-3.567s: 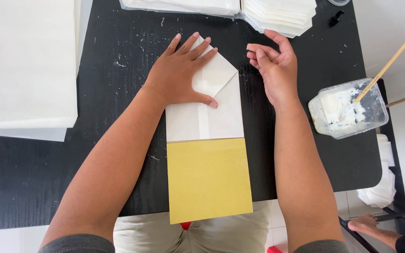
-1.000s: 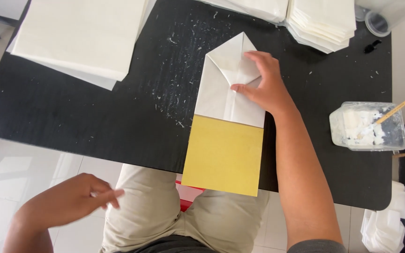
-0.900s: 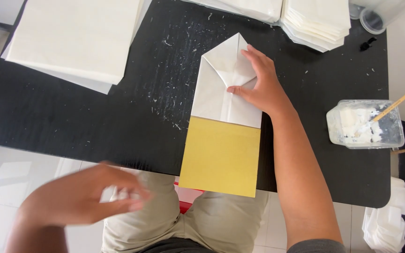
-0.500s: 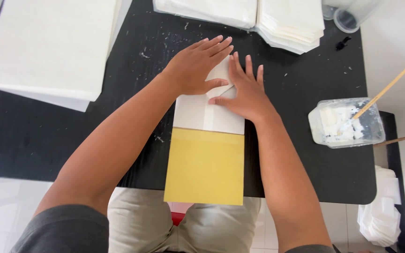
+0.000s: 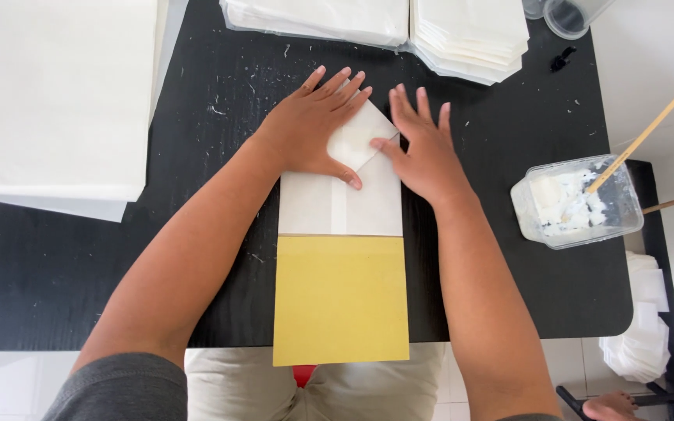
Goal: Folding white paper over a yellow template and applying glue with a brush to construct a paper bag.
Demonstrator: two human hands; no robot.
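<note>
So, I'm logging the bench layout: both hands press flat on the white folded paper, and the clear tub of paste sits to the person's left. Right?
Not quite. In the head view both the left hand and right hand press the white folded paper, but the clear tub of paste sits to the person's right.

Illumination is bright, even and diffuse. The white sheet stack [image 5: 52, 93] at upper left is close to overexposed, with little surface detail. The black counter [image 5: 509, 132] shows no strong glare. Shadows under the hands [image 5: 368, 144] are soft and short. Focus is sharp throughout, with slight wide-angle bending at the edges.
</note>
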